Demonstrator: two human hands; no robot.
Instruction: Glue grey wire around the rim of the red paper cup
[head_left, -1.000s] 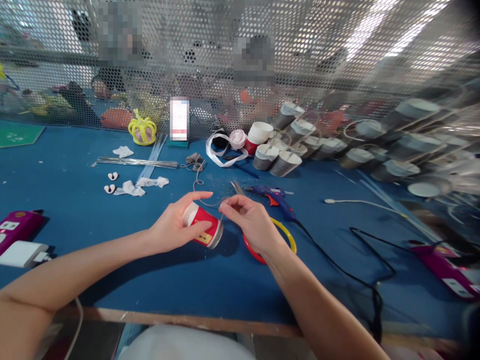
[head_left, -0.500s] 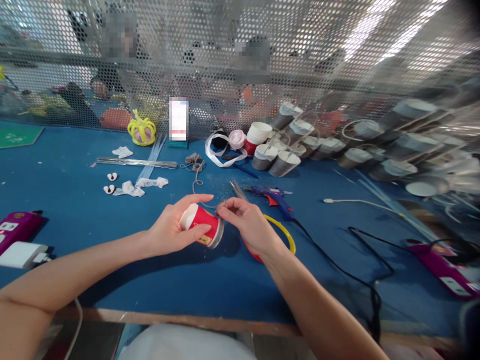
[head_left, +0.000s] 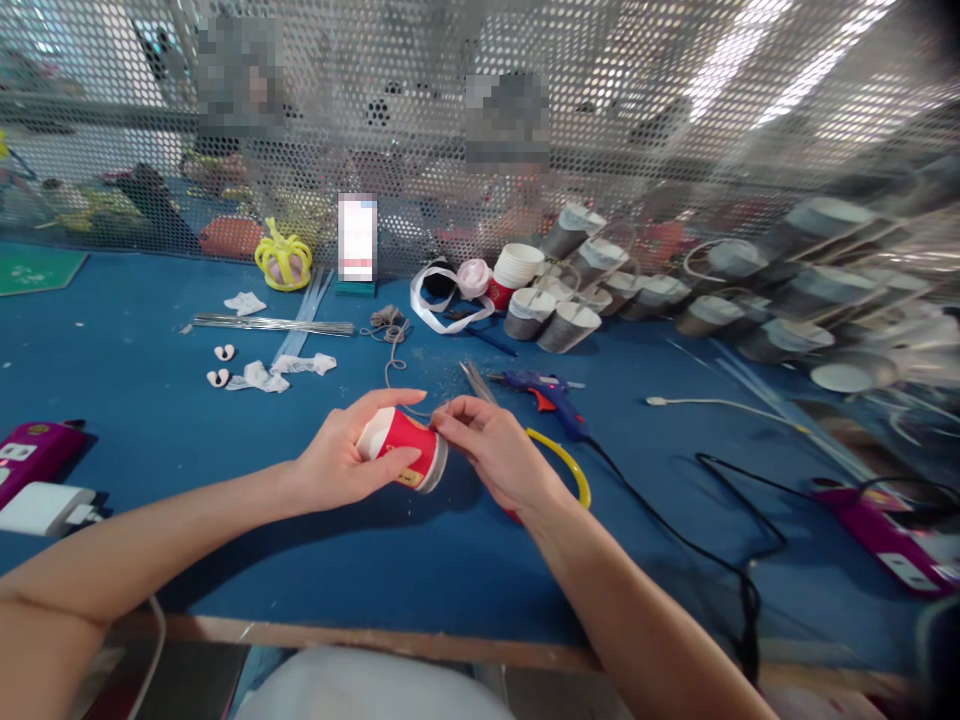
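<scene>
My left hand [head_left: 337, 450] is wrapped round a red and white paper cup [head_left: 405, 437], which lies tilted on its side above the table. Grey cord circles the cup's right-hand end. At that end my right hand [head_left: 499, 445] pinches the grey cord [head_left: 395, 350] against the edge, thumb and forefinger together. The cord runs back from the fingers to a loose tangle. Partly under my right hand lie scissors with pointed metal blades [head_left: 475, 382]. A blue glue gun [head_left: 551, 392] with a red trigger rests just beyond, and a yellow curved piece [head_left: 570, 465] shows beside my wrist.
Grey cord-wrapped cups [head_left: 570, 328] crowd the back right beside stacked white cups [head_left: 519, 265]. A phone [head_left: 358, 238] stands before the perforated metal screen [head_left: 420, 150]. Thin metal rods [head_left: 274, 326] and white lace lie left. Purple power strips [head_left: 37, 455] and a black cable flank both sides.
The cup has turned slightly in my left hand. My right fingers have shifted a little along its edge, still pinching the cord. The table items have stayed put.
</scene>
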